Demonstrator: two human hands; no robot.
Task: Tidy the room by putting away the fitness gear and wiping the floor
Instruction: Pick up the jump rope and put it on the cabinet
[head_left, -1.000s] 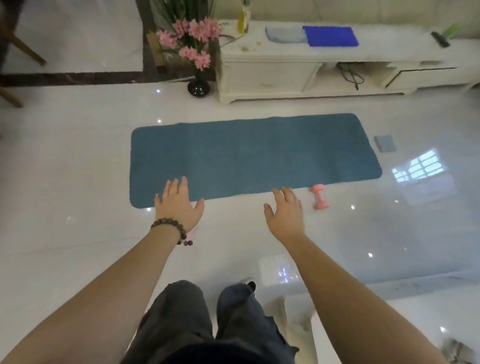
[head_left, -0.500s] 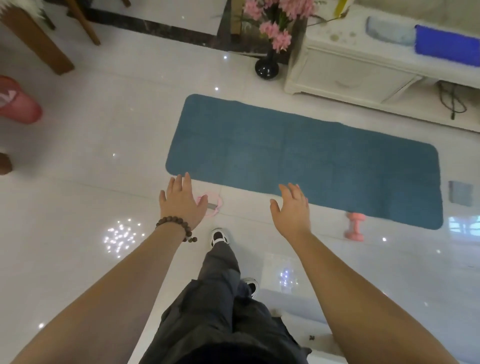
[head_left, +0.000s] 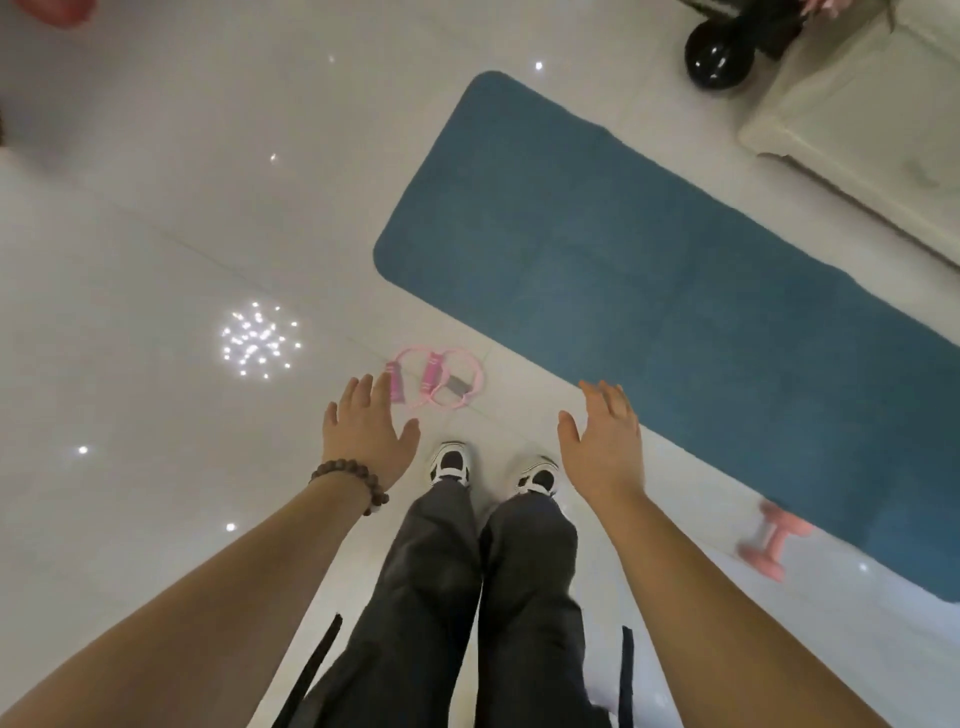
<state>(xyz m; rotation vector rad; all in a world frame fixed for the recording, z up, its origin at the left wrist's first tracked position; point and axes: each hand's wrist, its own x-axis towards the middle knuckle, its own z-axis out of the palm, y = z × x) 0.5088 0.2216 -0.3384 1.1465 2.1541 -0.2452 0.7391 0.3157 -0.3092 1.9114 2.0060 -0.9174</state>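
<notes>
Both the left hand (head_left: 367, 434) and the right hand (head_left: 605, 440) hung flat-fingered and empty at frame centre, above the pink looped resistance band (head_left: 435, 378), beside the blue rectangular exercise mat (head_left: 649, 291), with the pink dumbbell (head_left: 770, 540) lower right.

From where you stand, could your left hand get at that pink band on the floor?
Probably yes. The left hand is open and holds nothing, and the pink band lies on bare floor just ahead of its fingertips, beside the mat. Nothing lies between them, though reaching the floor likely means bending down.
</notes>
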